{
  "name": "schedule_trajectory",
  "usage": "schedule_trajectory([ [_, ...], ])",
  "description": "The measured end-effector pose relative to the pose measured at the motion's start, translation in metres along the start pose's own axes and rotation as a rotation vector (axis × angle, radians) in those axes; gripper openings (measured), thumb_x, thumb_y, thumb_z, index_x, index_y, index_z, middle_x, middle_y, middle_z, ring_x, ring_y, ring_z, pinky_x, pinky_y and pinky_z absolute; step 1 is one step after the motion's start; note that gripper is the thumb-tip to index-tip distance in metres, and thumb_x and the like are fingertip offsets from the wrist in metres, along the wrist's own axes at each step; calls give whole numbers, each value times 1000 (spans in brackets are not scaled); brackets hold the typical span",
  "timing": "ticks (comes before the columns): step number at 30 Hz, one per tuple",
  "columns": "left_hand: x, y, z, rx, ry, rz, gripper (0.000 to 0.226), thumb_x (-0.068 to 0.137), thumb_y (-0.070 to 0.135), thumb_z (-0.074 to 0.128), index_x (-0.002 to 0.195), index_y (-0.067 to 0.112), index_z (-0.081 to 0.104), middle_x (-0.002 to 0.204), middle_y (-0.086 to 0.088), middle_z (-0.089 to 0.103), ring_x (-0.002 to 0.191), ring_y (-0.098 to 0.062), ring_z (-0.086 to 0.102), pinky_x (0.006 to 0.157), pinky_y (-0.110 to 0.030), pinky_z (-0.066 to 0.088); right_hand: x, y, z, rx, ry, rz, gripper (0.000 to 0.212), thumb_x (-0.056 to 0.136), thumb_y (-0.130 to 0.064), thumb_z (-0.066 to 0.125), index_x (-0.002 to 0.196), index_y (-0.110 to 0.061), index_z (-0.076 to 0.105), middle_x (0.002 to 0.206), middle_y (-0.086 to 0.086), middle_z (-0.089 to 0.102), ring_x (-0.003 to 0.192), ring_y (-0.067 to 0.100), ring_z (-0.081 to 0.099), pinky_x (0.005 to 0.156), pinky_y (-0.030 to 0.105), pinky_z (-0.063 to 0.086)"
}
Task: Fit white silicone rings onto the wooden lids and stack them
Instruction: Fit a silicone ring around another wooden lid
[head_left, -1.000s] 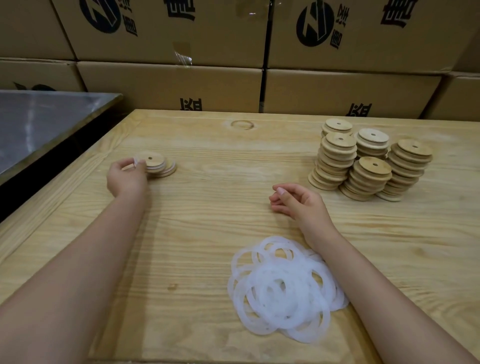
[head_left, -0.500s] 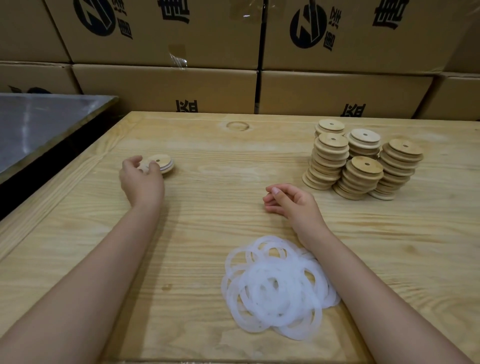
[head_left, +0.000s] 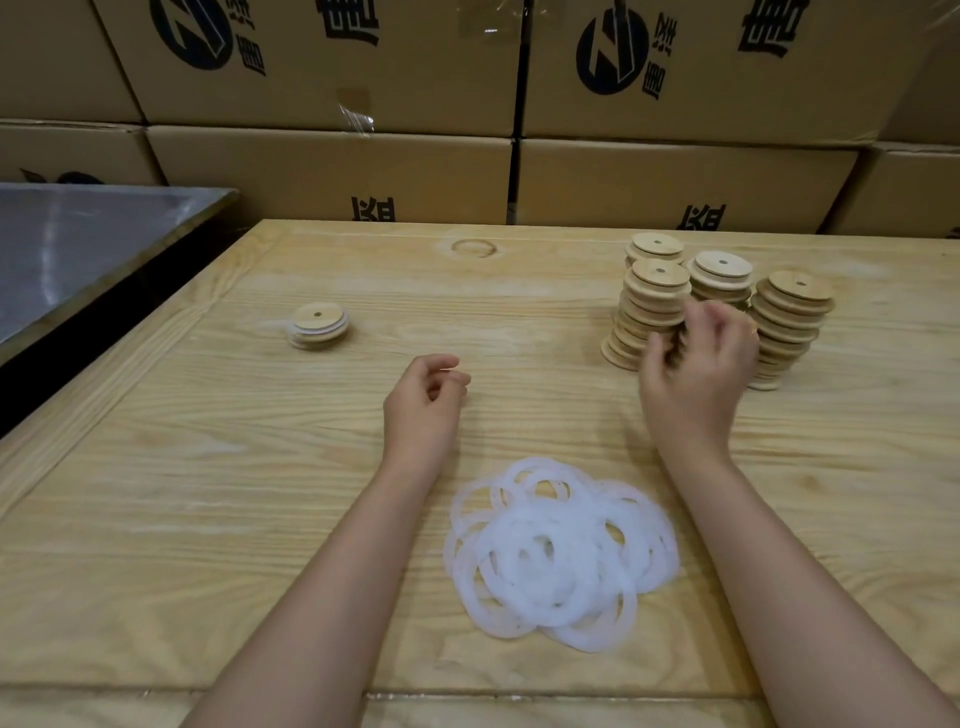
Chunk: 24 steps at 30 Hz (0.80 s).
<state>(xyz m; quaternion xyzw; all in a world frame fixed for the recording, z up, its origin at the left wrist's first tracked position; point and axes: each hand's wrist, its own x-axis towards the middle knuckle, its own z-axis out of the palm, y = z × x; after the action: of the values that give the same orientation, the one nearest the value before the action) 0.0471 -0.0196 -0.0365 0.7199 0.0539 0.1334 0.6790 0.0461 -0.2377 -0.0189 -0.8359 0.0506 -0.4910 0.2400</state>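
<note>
The left hand (head_left: 423, 400) has come away from the one short stack of lids (head_left: 318, 325), now well apart at its 10 o'clock, and rests mid-table with its fingers loosely curled, holding nothing. The right hand (head_left: 696, 364) has gone up to the lid stacks (head_left: 658, 296) at 2 o'clock. Its curled fingers are blurred, so I cannot tell its grip. Four stacks show. One pile of white rings (head_left: 561, 551) lies at 6 o'clock, between the forearms.
</note>
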Motion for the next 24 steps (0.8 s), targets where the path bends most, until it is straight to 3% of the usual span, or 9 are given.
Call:
schedule_trajectory([
  [3, -1, 0, 2, 26, -20, 7, 24, 89, 6, 48, 88, 28, 58, 84, 1, 68, 77, -11, 61, 85, -36, 52, 9, 29, -2, -273, -127, 288, 58, 87, -31, 60, 141, -21, 41, 128, 23, 38, 114, 41, 37, 99, 47, 29],
  [5, 0, 0, 3, 57, -26, 13, 24, 88, 7, 47, 88, 28, 59, 80, 4, 68, 74, -8, 61, 85, -36, 53, 9, 38, -1, -337, -181, 368, 57, 87, -35, 61, 139, -27, 41, 129, 22, 34, 114, 41, 34, 101, 49, 26],
  [9, 0, 0, 3, 78, -28, 12, 24, 89, 8, 46, 88, 29, 59, 79, 7, 68, 72, -9, 61, 82, -37, 54, 10, 41, 0, -260, -95, 388, 41, 85, -23, 65, 125, -24, 55, 129, 20, 37, 116, 40, 35, 100, 48, 29],
  [14, 1, 1, 4, 95, -27, 25, 23, 89, 8, 46, 89, 27, 60, 78, 9, 67, 70, -10, 60, 79, -36, 52, 10, 35, -1, -135, -52, 433, 39, 80, -5, 58, 117, -15, 56, 135, 11, 43, 122, 36, 35, 99, 41, 27],
  [19, 1, 2, 4, 11, -58, 24, 17, 91, 12, 51, 91, 26, 60, 78, 6, 68, 67, -8, 60, 70, -33, 52, 10, 26, -13, -5, 79, 349, 38, 74, 2, 54, 112, -3, 54, 129, 18, 47, 118, 39, 40, 98, 33, 24],
  [22, -1, 5, 4, -121, -265, 35, 7, 94, 19, 56, 98, 18, 62, 79, -1, 70, 65, -11, 62, 61, -27, 51, 6, 7, -18, 151, 107, 146, 34, 70, 6, 56, 104, 4, 55, 119, 26, 48, 114, 41, 43, 102, 22, 23],
  [24, -1, 8, 2, -157, -397, 20, 20, 92, 29, 56, 102, 13, 63, 85, -5, 72, 68, -17, 66, 62, -29, 55, 0, -12, -16, 212, 43, -5, 34, 65, 11, 57, 99, 5, 57, 113, 27, 50, 109, 41, 45, 99, 14, 22],
])
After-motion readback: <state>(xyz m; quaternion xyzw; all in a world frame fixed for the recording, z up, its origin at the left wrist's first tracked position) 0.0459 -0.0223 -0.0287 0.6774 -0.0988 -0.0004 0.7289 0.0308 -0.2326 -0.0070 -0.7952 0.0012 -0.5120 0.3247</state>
